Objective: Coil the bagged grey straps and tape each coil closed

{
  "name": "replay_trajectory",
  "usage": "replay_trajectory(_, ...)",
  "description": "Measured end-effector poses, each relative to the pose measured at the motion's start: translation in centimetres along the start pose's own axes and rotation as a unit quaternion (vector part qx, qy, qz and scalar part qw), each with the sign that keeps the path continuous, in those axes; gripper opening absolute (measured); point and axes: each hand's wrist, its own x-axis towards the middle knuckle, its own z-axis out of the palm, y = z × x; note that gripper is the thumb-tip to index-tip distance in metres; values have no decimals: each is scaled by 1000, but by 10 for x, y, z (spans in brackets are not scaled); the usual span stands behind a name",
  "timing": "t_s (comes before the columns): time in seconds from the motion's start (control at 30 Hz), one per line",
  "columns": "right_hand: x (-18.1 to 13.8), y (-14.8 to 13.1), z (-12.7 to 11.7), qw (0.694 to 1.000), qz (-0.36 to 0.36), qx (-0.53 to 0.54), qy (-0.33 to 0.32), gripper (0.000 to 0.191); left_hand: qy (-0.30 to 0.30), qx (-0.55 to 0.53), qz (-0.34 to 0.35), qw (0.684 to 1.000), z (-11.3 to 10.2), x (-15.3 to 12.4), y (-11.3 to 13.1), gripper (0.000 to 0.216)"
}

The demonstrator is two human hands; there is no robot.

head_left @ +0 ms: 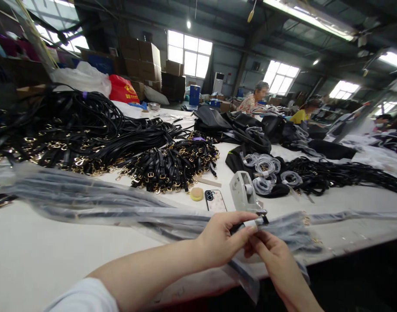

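My left hand (pixel 221 239) is closed around a black strap, its thumb and index finger pinching a white band (pixel 251 224) wrapped about it. A small metal fitting (pixel 262 212) shows just past the fingertips. From below, my right hand (pixel 272 255) presses its fingertips together at the same band; whether they grip the strap or the band's end is hidden. Right behind the hands stands a grey tape dispenser (pixel 240 190). Black straps in clear plastic sleeves (pixel 127 213) lie across the table under and beside my hands, with more sleeved straps (pixel 291 234) to the right.
A phone (pixel 215 200) and a round yellow tin (pixel 196 194) lie left of the dispenser. Beyond are heaps of black straps with gold buckles (pixel 162 169), black bags (pixel 237 125) and plastic-wrapped coils (pixel 266 167). Other people (pixel 255 99) sit farther back.
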Motion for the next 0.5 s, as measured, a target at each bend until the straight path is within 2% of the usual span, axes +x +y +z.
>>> replay_trajectory(0.13,-1,12,0,991,-44,-93,85,37,-38,91,91,991,0,-1,6,33)
replay_trajectory(0.23,-3,24,0,980,-75,-129,134,33,-57,113,129,983,-1,-2,9,31)
replay_trajectory(0.33,-1,32,1,979,-105,-88,151,27,-72,130,162,976,-2,-4,13,31)
replay_trajectory(0.5,3,36,5,977,-134,-31,164,36,-84,143,161,973,-2,-7,16,29)
